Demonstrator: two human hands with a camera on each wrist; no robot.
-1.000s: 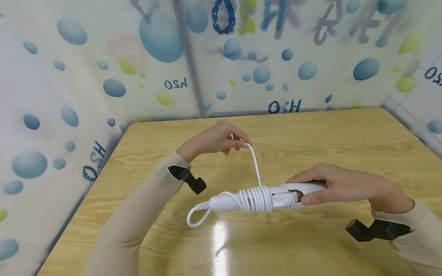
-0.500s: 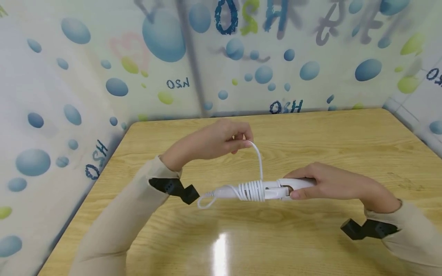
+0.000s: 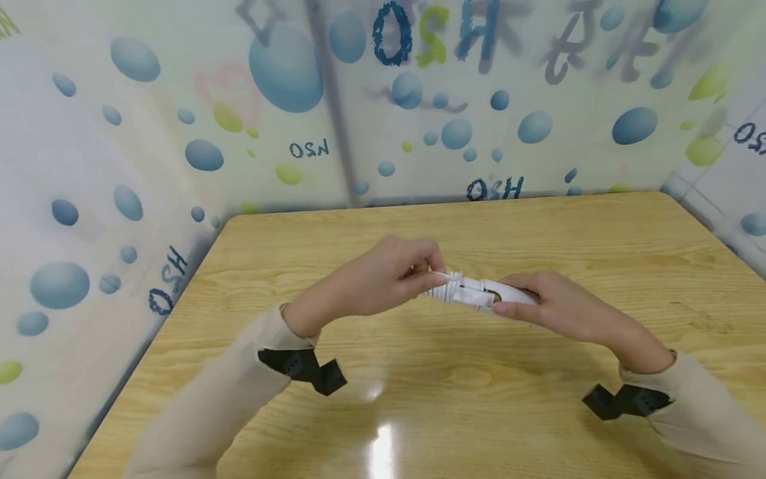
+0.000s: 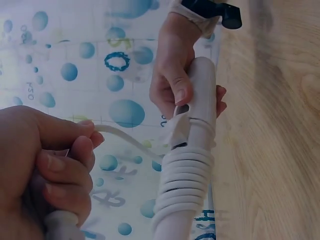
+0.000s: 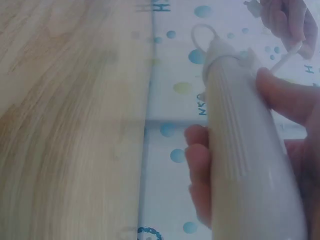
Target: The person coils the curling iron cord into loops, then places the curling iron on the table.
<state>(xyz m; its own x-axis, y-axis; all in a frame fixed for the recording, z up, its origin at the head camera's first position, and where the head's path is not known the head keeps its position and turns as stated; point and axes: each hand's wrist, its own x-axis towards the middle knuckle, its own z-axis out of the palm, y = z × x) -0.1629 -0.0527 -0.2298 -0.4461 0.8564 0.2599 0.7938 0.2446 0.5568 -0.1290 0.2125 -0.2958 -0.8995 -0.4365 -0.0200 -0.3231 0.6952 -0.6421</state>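
A white hair styling iron (image 3: 474, 296) is held above the table in my right hand (image 3: 553, 306), its fingers and thumb round the barrel end. White cord (image 4: 186, 181) is wound in several turns round the other end of the iron. My left hand (image 3: 395, 278) pinches the free run of the cord (image 4: 122, 134) between thumb and forefinger, close to the coils. In the left wrist view a pale rounded piece (image 4: 62, 222), perhaps the plug, shows under the curled left fingers. In the right wrist view a cord loop (image 5: 202, 35) stands out past the iron's far end.
A wooden table (image 3: 479, 399) lies beneath both hands. Behind it and to the left stands a pale wall covering (image 3: 371, 126) with blue and green bubbles. Each wrist carries a black camera (image 3: 305, 371) on a strap.
My left hand has first drawn the cord up, then come down close to the coils. The iron has risen away from me and tilted, its cord end now behind the left hand.
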